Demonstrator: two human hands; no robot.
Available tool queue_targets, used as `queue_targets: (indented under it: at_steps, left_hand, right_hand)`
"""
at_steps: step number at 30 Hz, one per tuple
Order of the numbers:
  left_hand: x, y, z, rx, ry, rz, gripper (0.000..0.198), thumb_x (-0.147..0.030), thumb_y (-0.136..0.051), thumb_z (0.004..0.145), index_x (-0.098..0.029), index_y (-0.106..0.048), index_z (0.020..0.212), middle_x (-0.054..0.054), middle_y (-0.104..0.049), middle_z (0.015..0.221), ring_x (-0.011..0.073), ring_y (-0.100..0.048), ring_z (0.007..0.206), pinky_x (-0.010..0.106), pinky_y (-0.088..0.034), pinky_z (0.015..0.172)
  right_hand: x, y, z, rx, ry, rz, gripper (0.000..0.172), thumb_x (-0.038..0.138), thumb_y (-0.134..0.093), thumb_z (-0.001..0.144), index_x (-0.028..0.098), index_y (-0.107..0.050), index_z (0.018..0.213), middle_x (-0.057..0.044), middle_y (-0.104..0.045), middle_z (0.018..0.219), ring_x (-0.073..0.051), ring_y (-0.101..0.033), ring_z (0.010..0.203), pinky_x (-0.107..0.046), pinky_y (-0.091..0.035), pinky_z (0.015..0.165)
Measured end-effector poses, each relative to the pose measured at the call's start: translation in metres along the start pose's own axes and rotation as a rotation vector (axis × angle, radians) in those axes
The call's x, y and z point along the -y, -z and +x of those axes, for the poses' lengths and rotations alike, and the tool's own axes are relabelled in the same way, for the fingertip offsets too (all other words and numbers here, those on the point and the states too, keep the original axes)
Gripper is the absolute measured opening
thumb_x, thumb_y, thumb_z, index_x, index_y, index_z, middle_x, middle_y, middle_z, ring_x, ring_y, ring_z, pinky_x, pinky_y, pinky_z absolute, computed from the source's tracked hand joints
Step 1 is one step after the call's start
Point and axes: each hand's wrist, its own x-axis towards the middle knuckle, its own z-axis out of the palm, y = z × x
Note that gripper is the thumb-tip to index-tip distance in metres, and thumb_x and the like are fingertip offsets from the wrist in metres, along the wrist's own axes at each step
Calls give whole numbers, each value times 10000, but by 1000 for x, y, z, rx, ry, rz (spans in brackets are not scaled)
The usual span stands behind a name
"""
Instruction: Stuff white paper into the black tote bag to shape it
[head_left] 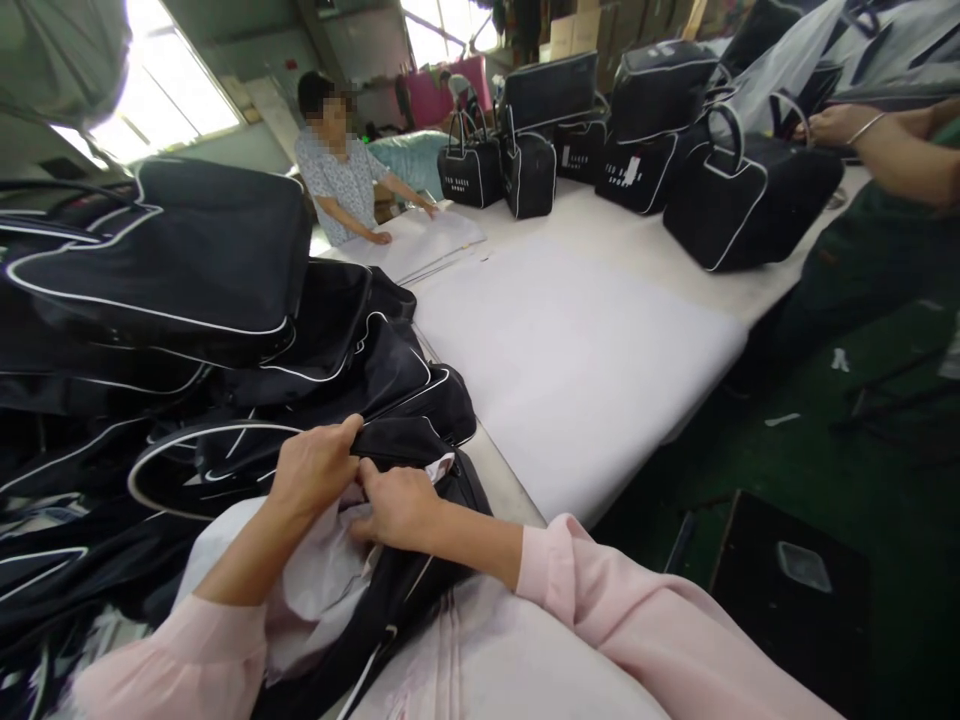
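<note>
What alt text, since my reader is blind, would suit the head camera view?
A person's left hand and right hand hold a black bag with pale fabric. Similar bags pile up at left; others stand on a table, where a co-worker touches a white sheet.

We see both our arms reach in from the near edge, hands drawn close together just left of the middle. Our left forearm slants up toward the far right, bare below the elbow-side pink left sleeve. The left hand is back upward, its fingers bent and closed, one digit pointing right. Our right forearm comes in from the near right, running left out of the right sleeve. The right hand sits slightly nearer, knuckles up, its thumb apart from its forward finger; how firmly it closes we cannot tell.
</note>
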Motion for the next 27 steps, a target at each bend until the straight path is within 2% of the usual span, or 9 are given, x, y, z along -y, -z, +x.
queue_targets:
  at_steps: [4,7,11,15,19,21,24,27]
  left_hand:
    - [-5,-2,-3,-35,5,-83,202,-196,-478,804,-218,-585,974,80,-708,853,327,-685,846,346,-355,615]
    - [-8,-4,-6,-101,-4,-158,180,-160,-501,798,-194,-596,946,90,-709,851,331,-688,841,346,-391,614]
    - [-12,-10,-6,-114,-36,-185,207,-91,-503,802,-173,-586,973,84,-710,898,293,-689,884,329,-437,640]
    - [-11,-23,-7,-136,-85,-217,173,-133,-513,878,-187,-555,1037,40,-701,894,236,-682,857,314,-462,647]
    - [-5,-37,-23,-207,-73,-221,180,-133,-472,914,-185,-545,1071,47,-654,965,223,-634,895,332,-479,713]
    - [-2,-44,-31,-243,-22,-216,158,-138,-485,901,-175,-548,1041,64,-625,961,237,-605,888,350,-476,729]
    - [-3,-56,-34,-304,63,-213,135,-118,-485,877,-155,-556,986,101,-598,947,265,-566,889,382,-456,768]
    - [-5,-68,-23,-368,125,-228,153,-101,-460,867,-137,-580,954,129,-588,932,288,-551,904,399,-427,795]
  right_hand:
    - [-20,-3,3,17,32,156,349,434,-638,789,253,-609,1086,-36,-725,962,-238,-690,885,-285,-465,689]
    - [-23,-6,5,-18,-5,95,252,368,-586,848,257,-643,1066,-31,-734,937,-218,-689,873,-274,-425,679]
    - [-25,-7,7,-120,-59,-193,244,280,-493,939,171,-646,1093,-112,-731,929,-222,-688,865,-286,-411,715]
    - [-45,-12,15,-154,-54,-294,247,191,-454,954,135,-659,1080,-124,-721,885,-207,-678,812,-277,-385,692]
    - [-59,-14,20,-189,-121,-213,286,215,-416,985,166,-690,1052,-129,-721,896,-226,-675,802,-299,-389,694]
    - [-58,-14,17,-134,-121,-96,312,216,-391,998,181,-688,1085,-116,-722,952,-223,-673,862,-298,-415,744]
    - [-46,-15,3,-3,-67,-25,294,165,-406,977,120,-642,1147,-133,-686,1068,-227,-637,1011,-298,-438,886]
    - [-28,-19,-17,-18,19,-85,332,192,-416,977,54,-574,1235,-169,-642,1133,-259,-594,1084,-359,-433,983]
